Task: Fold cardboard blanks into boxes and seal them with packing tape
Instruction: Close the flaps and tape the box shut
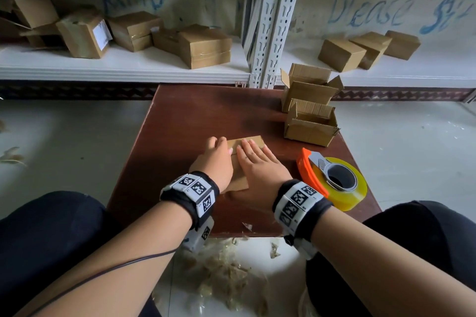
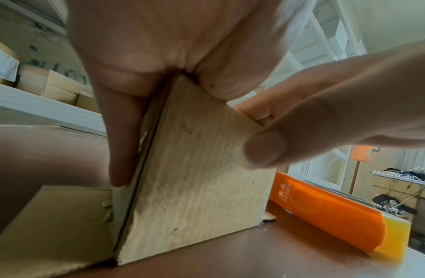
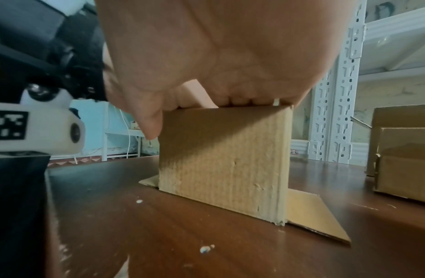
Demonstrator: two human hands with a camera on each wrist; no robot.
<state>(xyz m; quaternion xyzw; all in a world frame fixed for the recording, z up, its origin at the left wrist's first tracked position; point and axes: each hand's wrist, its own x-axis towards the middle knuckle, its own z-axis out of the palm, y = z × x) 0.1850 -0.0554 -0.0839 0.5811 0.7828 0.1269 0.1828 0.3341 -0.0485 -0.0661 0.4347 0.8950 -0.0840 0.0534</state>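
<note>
Now, step: forming one blank into a box; nothing on it is taped yet, as far as the views show.
Blank: at the middle of the table, standing up as a box body, one flap lying flat on the wood.
Left hand: on the left top edge, thumb down one face and fingers over the other, pinching the wall.
Right hand: fingers straight and close together, pressing flat on the top.
Tape: roll in an orange dispenser, just right of the hands, untouched.
Boxes: two open ones at the far right of the table.
Next, likely: flaps pressed shut and held with one hand, the other reaching for the tape.
</note>
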